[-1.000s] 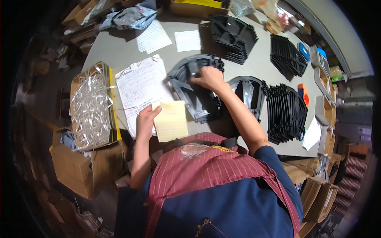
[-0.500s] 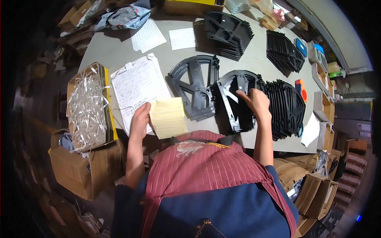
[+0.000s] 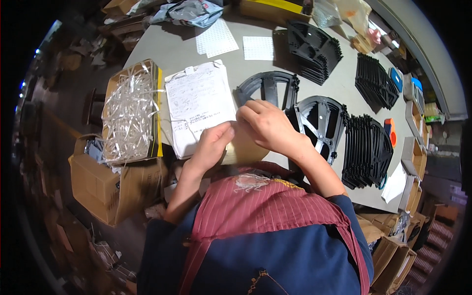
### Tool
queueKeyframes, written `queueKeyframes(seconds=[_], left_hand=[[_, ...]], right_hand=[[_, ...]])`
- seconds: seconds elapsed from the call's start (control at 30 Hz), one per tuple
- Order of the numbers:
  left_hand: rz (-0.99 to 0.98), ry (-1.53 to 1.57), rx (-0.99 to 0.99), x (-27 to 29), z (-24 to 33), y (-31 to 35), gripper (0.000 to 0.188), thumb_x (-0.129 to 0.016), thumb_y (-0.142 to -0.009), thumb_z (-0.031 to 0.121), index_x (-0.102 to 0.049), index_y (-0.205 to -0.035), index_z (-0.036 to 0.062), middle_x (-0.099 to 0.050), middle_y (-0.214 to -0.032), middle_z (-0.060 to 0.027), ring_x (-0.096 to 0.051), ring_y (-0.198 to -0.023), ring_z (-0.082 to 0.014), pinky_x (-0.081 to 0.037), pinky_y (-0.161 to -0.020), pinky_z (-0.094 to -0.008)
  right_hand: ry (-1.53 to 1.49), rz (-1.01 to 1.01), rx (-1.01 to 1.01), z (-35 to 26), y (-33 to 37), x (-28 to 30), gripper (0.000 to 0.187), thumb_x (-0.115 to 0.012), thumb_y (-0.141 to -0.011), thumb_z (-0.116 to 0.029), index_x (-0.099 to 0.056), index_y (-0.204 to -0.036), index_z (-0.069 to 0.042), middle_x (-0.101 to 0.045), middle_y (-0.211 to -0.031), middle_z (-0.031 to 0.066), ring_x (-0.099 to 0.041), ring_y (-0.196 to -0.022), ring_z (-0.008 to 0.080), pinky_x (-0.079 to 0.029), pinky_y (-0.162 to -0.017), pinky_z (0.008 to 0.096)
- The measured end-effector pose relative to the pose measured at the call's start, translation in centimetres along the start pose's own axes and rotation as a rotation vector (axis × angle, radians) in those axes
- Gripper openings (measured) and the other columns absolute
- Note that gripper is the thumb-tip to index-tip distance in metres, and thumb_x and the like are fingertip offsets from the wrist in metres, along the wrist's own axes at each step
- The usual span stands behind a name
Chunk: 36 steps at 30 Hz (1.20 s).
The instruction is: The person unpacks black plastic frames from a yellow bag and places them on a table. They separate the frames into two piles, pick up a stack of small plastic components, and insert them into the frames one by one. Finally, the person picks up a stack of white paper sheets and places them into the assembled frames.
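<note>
Both hands, left hand point(image 3: 212, 143) and right hand point(image 3: 268, 125), pinch closed on the yellow label pad point(image 3: 244, 150) at the table's near edge beside the paper stack point(image 3: 199, 105); a skewed peel could likely tear the top sheet, or lift two.

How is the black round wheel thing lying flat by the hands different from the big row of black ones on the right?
The single black reel half lies flat and alone, so its spokes and open gaps show. The row of black reel halves stands on edge, packed closely together, so mostly rims show. The right hand is close to the single one; no hand touches the row. Both are black plastic on the same grey table.
</note>
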<state>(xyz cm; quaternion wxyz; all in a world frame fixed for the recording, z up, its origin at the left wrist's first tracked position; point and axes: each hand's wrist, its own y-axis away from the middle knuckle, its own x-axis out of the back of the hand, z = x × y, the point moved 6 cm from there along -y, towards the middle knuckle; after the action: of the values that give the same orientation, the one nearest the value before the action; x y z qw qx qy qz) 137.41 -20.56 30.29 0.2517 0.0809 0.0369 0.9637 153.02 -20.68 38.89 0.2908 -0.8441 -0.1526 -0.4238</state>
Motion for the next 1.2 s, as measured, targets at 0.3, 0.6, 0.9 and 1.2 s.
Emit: queueKeyframes(seconds=[0.3, 0.6, 0.9, 1.2], left_hand=[[-0.013, 0.145, 0.13, 0.5, -1.9, 0.5, 0.023, -0.051, -0.102, 0.016, -0.058, -0.09, -0.0024, -0.053, -0.078, 0.0033, -0.046, -0.075, -0.006, -0.041, -0.066, -0.0258], [0.146, 0.574, 0.403, 2.2, -6.4, -0.8, 0.032, -0.048, -0.106, 0.018, -0.064, -0.122, -0.0051, -0.072, -0.107, -0.0112, -0.068, -0.091, -0.0162, -0.052, -0.083, -0.0277], [0.276, 0.486, 0.399, 3.9, -11.8, -0.4, 0.034, -0.049, -0.106, 0.021, -0.066, -0.118, -0.0063, -0.071, -0.108, -0.01, -0.064, -0.095, -0.0161, -0.049, -0.086, -0.0295], [0.313, 0.441, 0.408, 4.0, -12.7, -0.3, 0.036, -0.051, -0.106, 0.022, -0.066, -0.12, -0.0072, -0.071, -0.11, -0.01, -0.064, -0.097, -0.0149, -0.047, -0.086, -0.0277]], right_hand=[[0.014, -0.029, 0.051, -0.2, -0.1, -1.3, 0.02, -0.067, -0.078, -0.004, -0.061, -0.097, -0.003, -0.061, -0.091, 0.0119, -0.061, -0.086, 0.0307, -0.051, -0.08, 0.0391], [-0.193, 0.041, -0.123, 6.3, -1.7, -1.2, 0.013, -0.067, -0.077, -0.006, -0.064, -0.089, -0.002, -0.064, -0.085, 0.0162, -0.064, -0.086, 0.0374, -0.052, -0.08, 0.0449], [0.102, -0.255, -0.524, 23.3, 0.5, -5.5, 0.024, -0.072, -0.079, -0.025, -0.072, -0.085, -0.002, -0.073, -0.082, 0.0168, -0.07, -0.08, 0.0363, -0.055, -0.072, 0.042], [0.323, -0.353, -0.735, 20.4, 1.3, -5.7, 0.063, -0.074, -0.079, -0.062, -0.076, -0.095, -0.001, -0.074, -0.094, 0.022, -0.072, -0.09, 0.0387, -0.058, -0.078, 0.0465]])
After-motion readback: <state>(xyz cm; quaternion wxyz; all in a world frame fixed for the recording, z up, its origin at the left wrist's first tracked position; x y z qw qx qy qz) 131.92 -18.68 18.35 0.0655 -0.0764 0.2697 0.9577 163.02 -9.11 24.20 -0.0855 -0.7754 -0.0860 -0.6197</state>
